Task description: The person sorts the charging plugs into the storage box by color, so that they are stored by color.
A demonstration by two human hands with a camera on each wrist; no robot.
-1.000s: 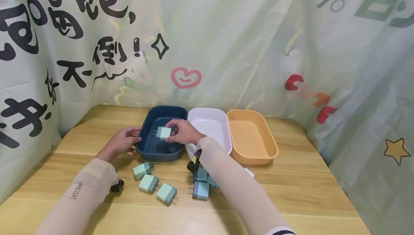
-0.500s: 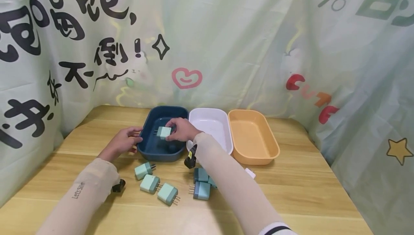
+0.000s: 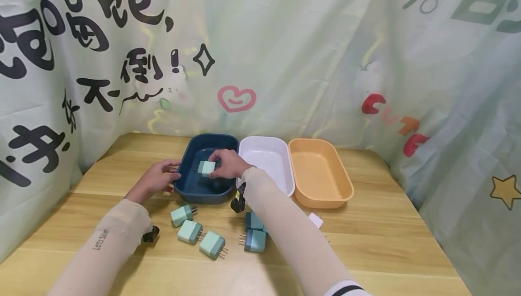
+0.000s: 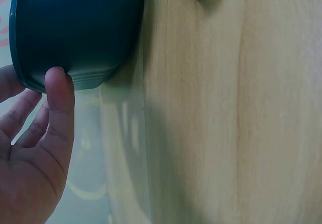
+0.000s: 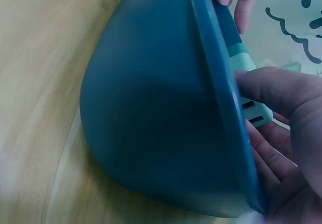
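Note:
My right hand [image 3: 231, 164] pinches a mint-green charger plug [image 3: 206, 168] between thumb and fingers, over the inside of the dark blue tray [image 3: 188, 192]. Its metal prongs point left. In the right wrist view the plug [image 5: 259, 114] shows two slots at its end, partly hidden behind the tray's rim. My left hand [image 3: 158, 179] holds the same tray at its left side; in the left wrist view the thumb [image 4: 59, 100] lies against the outer wall and the fingers reach round the edge. Three more mint-green plugs [image 3: 189, 231] lie on the table in front of the tray.
A white tray [image 3: 290, 187] and an orange tray [image 3: 343, 196] stand in a row right of the blue one. Bluish plugs [image 3: 255, 241] lie partly under my right forearm, and a white plug [image 3: 315, 220] beyond it. A printed curtain [image 3: 285, 60] hangs behind the wooden table [image 3: 386, 241].
The right hand has hardly moved and still pinches the plug over the blue tray; its wrist has turned slightly. The left hand keeps its place. The whole view has shifted a little.

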